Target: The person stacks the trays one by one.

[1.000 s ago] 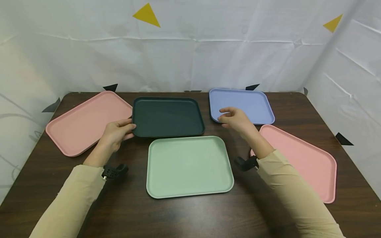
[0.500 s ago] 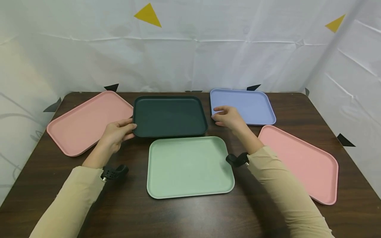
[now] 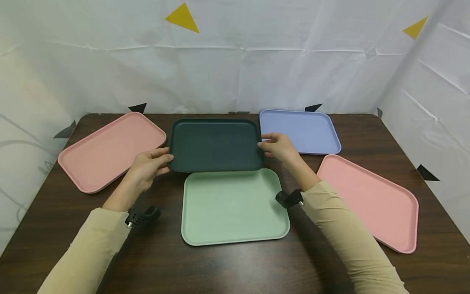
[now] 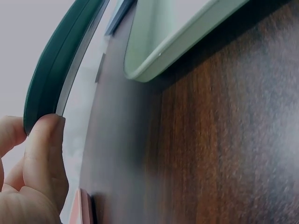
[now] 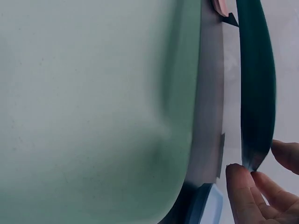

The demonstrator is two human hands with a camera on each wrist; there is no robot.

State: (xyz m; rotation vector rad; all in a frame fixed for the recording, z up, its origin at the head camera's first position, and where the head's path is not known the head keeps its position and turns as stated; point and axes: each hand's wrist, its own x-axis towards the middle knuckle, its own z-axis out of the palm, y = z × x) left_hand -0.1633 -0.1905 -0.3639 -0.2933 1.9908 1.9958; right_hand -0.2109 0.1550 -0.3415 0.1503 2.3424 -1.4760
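Note:
A dark green tray (image 3: 216, 145) is raised off the table, with a hand at each short end. My left hand (image 3: 147, 166) pinches its left edge between thumb and fingers; in the left wrist view the thumb (image 4: 44, 158) lies along the rim. At the opposite end my right hand (image 3: 282, 150) grips the right edge, its fingertips (image 5: 240, 175) at the tray's corner in the right wrist view. Just in front lies a light green tray (image 3: 235, 208), flat on the table, its far rim overlapped by the dark tray in the head view.
One pink tray (image 3: 110, 153) lies slanted at the left, another pink tray (image 3: 371, 202) at the right, partly behind the right sleeve. A blue tray (image 3: 301, 130) lies at the back right. White sheeting (image 3: 235, 73) hangs behind the brown table (image 3: 235, 271).
My right hand has moved left from over the blue tray and taken hold of the dark green tray's right edge. That tray has shifted right and risen, with my left hand still holding it.

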